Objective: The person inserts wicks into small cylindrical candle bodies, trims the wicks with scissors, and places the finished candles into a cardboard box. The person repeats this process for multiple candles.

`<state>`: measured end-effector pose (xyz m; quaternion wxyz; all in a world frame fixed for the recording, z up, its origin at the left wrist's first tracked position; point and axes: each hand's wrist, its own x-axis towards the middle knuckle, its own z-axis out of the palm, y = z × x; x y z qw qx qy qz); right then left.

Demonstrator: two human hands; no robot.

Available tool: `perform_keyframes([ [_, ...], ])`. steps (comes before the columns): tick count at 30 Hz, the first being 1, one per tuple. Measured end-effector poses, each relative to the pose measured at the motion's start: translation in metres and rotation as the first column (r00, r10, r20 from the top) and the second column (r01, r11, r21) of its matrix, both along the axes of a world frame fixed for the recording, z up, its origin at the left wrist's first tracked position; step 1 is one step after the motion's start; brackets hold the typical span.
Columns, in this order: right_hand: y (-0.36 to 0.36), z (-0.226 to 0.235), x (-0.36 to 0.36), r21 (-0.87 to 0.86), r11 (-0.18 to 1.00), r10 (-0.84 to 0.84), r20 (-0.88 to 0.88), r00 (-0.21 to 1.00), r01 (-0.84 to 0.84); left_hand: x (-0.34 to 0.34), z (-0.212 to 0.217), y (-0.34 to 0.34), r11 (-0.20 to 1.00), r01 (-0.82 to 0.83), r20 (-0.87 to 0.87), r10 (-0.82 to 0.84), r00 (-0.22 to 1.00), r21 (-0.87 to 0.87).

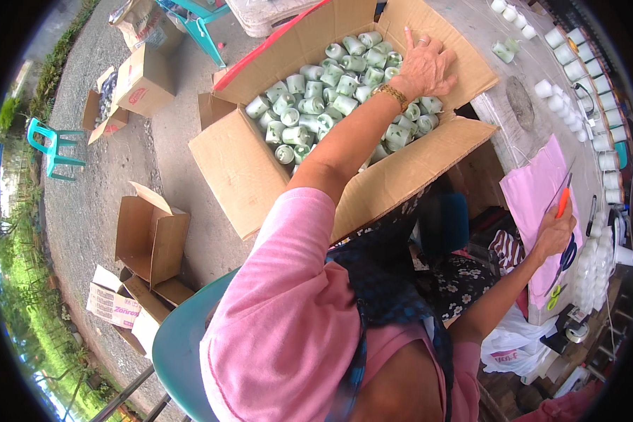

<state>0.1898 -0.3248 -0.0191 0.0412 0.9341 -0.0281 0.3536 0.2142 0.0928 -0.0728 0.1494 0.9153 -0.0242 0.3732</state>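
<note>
Head view: left hand [427, 67] stretched out over the big open cardboard box [246, 176], palm down, fingers spread wide, resting against the far flap [446, 39] and gripping nothing. Gold bracelet [392, 93] on that wrist. Just beneath and beside the hand, pale green cups [330, 98] piled loose, filling the box, many lying on their sides with open mouths showing. Over at the right, right hand [554, 235] down on a pink sheet [534, 197] spread on the table [520, 105], fingers curled together around an orange-handled tool [562, 202]; exact pinch hard to tell from here. Blue-handled scissors [567, 257] lying on the pink sheet just below that hand. Along the table's far edge, rows of white cups [577, 67] standing upright, well apart from the box. Pink sleeve [288, 302] filling the foreground, teal plastic chair back [179, 348] at lower left. Off on the gravel ground to the left, smaller open cardboard boxes [151, 235] and a teal chair [53, 148]
</note>
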Motion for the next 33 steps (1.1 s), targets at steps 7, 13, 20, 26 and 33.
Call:
perform_keyframes([
  [7,0.021,0.007,-0.007,0.08,0.996,0.031,0.029,0.999,-0.033,-0.053,-0.006,0.045,0.985,0.0,-0.107,-0.019,0.994,-0.171],
  [13,0.019,0.008,-0.012,0.131,0.991,0.03,0.032,0.999,-0.034,-0.108,-0.041,0.082,0.889,-0.457,-0.416,0.426,0.803,0.028],
  [20,0.02,0.01,-0.013,0.149,0.987,0.061,0.035,0.998,-0.065,-0.123,-0.057,0.09,0.933,-0.359,-0.377,0.341,0.861,0.023],
  [26,0.015,0.003,-0.01,0.115,0.99,0.073,0.063,0.995,-0.08,-0.123,-0.048,0.111,0.967,-0.253,-0.479,0.232,0.846,0.022],
  [33,0.018,0.005,-0.01,0.169,0.983,0.058,0.051,0.997,-0.066,-0.112,-0.036,0.101,0.922,-0.384,-0.61,0.333,0.718,0.052],
])
